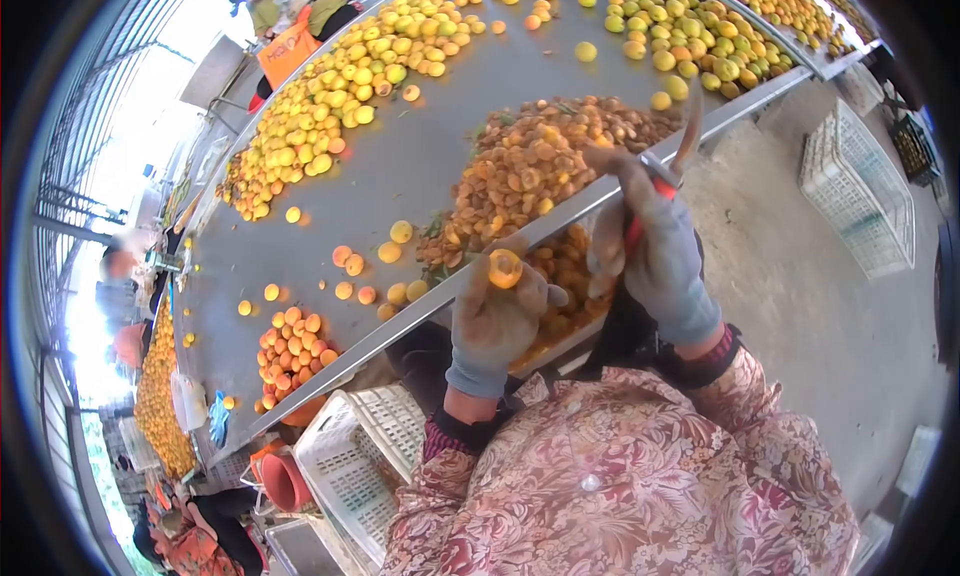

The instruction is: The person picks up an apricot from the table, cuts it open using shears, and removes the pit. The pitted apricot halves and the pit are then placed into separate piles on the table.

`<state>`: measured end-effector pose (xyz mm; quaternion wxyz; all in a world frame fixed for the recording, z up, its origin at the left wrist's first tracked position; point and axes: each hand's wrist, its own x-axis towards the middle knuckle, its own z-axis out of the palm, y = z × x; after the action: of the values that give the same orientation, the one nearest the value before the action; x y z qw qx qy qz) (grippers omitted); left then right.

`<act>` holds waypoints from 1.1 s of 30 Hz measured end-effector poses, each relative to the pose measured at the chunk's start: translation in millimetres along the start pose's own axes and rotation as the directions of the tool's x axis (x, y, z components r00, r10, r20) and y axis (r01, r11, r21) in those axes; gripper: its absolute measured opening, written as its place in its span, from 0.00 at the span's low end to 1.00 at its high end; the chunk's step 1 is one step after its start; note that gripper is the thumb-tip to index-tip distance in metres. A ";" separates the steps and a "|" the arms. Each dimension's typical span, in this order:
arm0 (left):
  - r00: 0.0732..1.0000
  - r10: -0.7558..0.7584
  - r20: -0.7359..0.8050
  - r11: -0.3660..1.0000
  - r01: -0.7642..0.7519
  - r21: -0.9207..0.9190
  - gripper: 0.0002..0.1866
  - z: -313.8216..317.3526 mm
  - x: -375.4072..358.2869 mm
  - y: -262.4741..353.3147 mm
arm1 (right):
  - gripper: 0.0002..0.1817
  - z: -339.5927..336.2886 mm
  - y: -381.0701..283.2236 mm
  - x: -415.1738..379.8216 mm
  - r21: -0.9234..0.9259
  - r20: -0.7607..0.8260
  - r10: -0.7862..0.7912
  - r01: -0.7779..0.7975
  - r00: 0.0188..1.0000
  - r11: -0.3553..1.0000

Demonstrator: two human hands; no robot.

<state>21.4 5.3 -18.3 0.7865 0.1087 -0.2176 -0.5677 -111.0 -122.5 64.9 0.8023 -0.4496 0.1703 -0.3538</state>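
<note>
My left hand (495,326), in a grey glove with bare-looking fingertips, is closed around an apricot (505,268) whose upturned side looks cut open. A pair of red-handled pruning shears (660,172) is gripped in my right hand (665,256), also gloved. The curved jaws point up and away from me, apart from the apricot. Beyond my hands, a heap of apricot stones and brownish pulp (530,156) lies on the metal table. Below them, orange apricot pieces (562,276) fill a container partly hidden by my hands.
The metal table (430,146) bears yellow apricots (350,71), greenish ones (690,31) and an orange pile (292,351). Its raised edge runs before me. White crates (350,456) stand left, with another crate (860,186) right. A red bucket (286,479) is lower left. Other people sit around the table.
</note>
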 end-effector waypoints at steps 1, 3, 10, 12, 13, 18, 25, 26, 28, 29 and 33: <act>0.999 -0.034 -0.037 0.999 0.034 0.011 0.25 4.4 -0.6 -3.2 | 0.25 0.9 -3.2 1.7 -0.010 0.067 -0.114 0.115 0.991 0.993; 0.992 -0.101 -0.078 0.995 0.100 -0.014 0.25 11.4 -1.2 -10.7 | 0.25 4.3 -4.0 3.5 -0.013 0.024 -0.159 0.159 0.987 0.987; 0.961 -0.240 -0.140 0.969 0.228 -0.094 0.24 21.1 -0.9 -26.2 | 0.24 2.1 12.0 3.7 0.031 -0.107 -0.236 0.241 0.966 0.970; 0.949 -0.261 -0.179 0.964 0.248 -0.091 0.24 21.2 0.3 -27.0 | 0.21 0.4 12.4 4.0 0.066 -0.137 -0.198 0.208 0.971 0.976; 0.954 -0.241 -0.179 0.970 0.229 -0.081 0.23 20.6 1.5 -26.3 | 0.21 -1.9 10.4 3.5 0.067 -0.137 -0.197 0.207 0.971 0.976; 0.957 -0.145 -0.251 0.985 0.163 0.050 0.22 16.3 1.8 -15.5 | 0.11 -22.4 38.9 -13.9 -0.359 -0.012 0.184 -0.176 0.983 0.917; 0.845 -0.016 -0.535 0.943 0.190 0.272 0.21 25.0 -1.5 -14.7 | 0.10 -19.5 60.3 -31.3 -0.931 0.137 0.230 0.046 0.964 0.361; 0.791 0.108 -0.603 0.886 0.199 0.419 0.20 29.2 -0.6 -16.9 | 0.10 -18.8 61.3 -31.6 -0.931 0.135 0.228 0.045 0.964 0.363; 0.788 0.122 -0.603 0.872 0.205 0.444 0.20 28.0 -1.6 -14.3 | 0.11 -17.9 64.3 -32.6 -0.936 0.147 0.215 0.066 0.966 0.345; 0.786 0.136 -0.603 0.859 0.209 0.467 0.20 27.2 -2.0 -13.4 | 0.11 -17.5 65.2 -32.3 -0.936 0.147 0.214 0.066 0.966 0.345; 0.843 0.198 -0.501 0.796 0.160 0.584 0.19 27.6 -4.1 -16.0 | 0.10 -18.9 69.3 -32.7 -0.962 0.106 0.259 0.034 0.960 0.270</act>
<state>-6.0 5.9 -1.5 0.7443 0.5062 -0.1588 -0.4057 -116.0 -86.4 -5.1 0.4082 -0.8663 0.2807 -0.0641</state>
